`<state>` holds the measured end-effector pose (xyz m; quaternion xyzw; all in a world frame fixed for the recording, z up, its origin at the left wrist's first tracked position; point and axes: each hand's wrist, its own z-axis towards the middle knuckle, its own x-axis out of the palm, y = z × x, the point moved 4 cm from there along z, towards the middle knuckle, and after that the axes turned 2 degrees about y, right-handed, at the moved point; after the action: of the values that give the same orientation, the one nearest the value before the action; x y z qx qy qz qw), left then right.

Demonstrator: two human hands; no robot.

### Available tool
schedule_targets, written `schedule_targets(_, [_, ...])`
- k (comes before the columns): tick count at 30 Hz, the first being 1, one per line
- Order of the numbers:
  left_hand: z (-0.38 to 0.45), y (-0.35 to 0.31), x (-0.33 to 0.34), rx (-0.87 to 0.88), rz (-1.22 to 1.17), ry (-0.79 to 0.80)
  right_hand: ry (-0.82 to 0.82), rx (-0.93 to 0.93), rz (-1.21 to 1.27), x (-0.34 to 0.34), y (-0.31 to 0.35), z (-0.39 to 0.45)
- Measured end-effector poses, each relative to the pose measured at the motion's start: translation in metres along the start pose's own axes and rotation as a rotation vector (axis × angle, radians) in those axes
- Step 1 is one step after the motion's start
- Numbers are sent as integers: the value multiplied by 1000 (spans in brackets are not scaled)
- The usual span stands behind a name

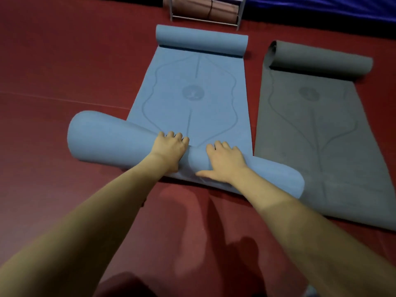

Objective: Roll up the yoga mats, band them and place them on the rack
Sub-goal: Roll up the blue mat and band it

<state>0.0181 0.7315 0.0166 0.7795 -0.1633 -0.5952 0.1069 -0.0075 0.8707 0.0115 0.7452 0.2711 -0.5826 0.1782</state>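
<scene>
Dark red flooring (64, 71) fills the room, with a deep blue strip (321, 7) along the far edge. On it lies a blue yoga mat (192, 93), stretched away from the viewer, its printed outline and round centre emblem facing up. Its near end is wound into a thick roll that sits crooked, the left end poking out past the mat's left edge and the right end overlapping the neighbouring mat. Its far end curls up into a smaller roll.

Both of the person's bare arms reach forward to the near roll. The left hand (170, 150) rests on top of it, fingers curled over the far side where the roll meets the flat part. The right hand (225, 162) lies just beside it (a small gap between them), fingers bent over the top and thumb spread toward the near side, pressing the roll down.

To the right, nearly touching, a grey yoga mat (317, 129) lies flat with the same printed pattern and its far end curled.

At the top stands a metal rack (205, 19) holding rolled pinkish-brown mats (192, 9).
</scene>
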Motion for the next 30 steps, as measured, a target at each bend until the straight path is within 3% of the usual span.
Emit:
schedule_targets(7, [-48,-8,51,98,-72,-116,-48,135,-131,36,51,-38])
schedule_targets(12, [-80,-13,84,129,-122,-41,-36,162,-242,64,82,-64])
schedule_targets(18, [-101,-27,136,170,-372,75,-10,33,-137,89,102,-76])
schedule_targets(25, [-112,-39,202,364,-363,97,59,-98,3,170,125,-71])
schedule_targets(30, [-106,-46,246,352,-499,4,114,-122,177,201,127,-60])
